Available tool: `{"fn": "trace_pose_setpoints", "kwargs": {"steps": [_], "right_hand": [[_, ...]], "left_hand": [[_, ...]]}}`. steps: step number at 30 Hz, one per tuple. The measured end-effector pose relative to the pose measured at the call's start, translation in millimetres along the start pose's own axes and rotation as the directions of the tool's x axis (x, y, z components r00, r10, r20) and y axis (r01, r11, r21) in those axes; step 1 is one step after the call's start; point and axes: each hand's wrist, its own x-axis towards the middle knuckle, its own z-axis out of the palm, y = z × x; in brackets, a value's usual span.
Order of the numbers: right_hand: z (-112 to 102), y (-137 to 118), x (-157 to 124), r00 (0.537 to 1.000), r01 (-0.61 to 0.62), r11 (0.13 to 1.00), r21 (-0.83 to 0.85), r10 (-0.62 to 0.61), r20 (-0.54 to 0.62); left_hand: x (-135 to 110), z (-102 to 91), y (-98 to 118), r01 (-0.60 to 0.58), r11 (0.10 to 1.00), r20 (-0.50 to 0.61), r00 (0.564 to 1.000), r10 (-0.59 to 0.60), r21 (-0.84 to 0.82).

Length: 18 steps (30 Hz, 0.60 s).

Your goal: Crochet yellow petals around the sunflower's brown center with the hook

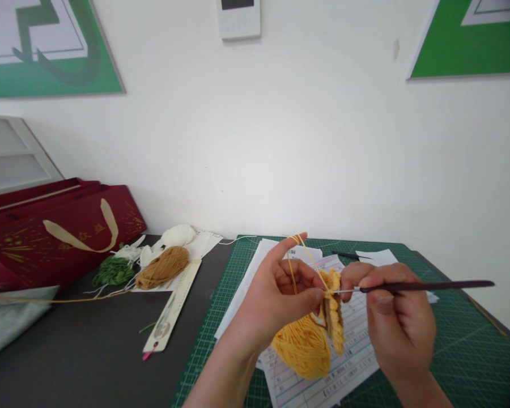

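My left hand (pixel 276 294) pinches a small yellow crochet piece (pixel 334 311), with a strand of yellow yarn looped over its raised index finger. My right hand (pixel 397 317) grips a dark crochet hook (pixel 425 287) whose metal tip points left into the piece. A skein of yellow yarn (pixel 301 348) lies just below both hands on printed paper sheets (pixel 323 374). Both hands hover over a green cutting mat (pixel 471 351).
On the dark table at left lie a brown yarn skein (pixel 162 267), green yarn (pixel 113 271), white yarn (pixel 176 235) and a long ruler-like card (pixel 172 309). A dark red gift bag (pixel 63 232) leans further left. A black pen (pixel 348 255) rests on papers near the wall.
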Motion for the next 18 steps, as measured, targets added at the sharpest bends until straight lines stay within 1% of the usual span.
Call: {"fn": "trace_pose_setpoints", "kwargs": {"steps": [6, 11, 15, 18], "right_hand": [[-7, 0, 2, 0.991, 0.121, 0.982, -0.147, -0.111, 0.074], [-13, 1, 4, 0.965, 0.233, 0.941, -0.245, -0.193, 0.175], [-17, -1, 4, 0.935, 0.314, 0.882, -0.350, -0.223, 0.277], [-16, -4, 4, 0.905, 0.411, 0.803, -0.432, -0.300, 0.303]], "left_hand": [[1, -1.0, -1, -0.005, 0.999, -0.021, 1.000, 0.006, 0.049], [1, -1.0, -4, 0.001, 0.997, -0.057, 0.998, 0.003, 0.079], [2, 0.4, -5, 0.005, 0.997, -0.074, 0.997, 0.001, 0.077], [3, 1.6, -5, 0.024, 1.000, -0.084, 0.996, -0.023, 0.011]]}}
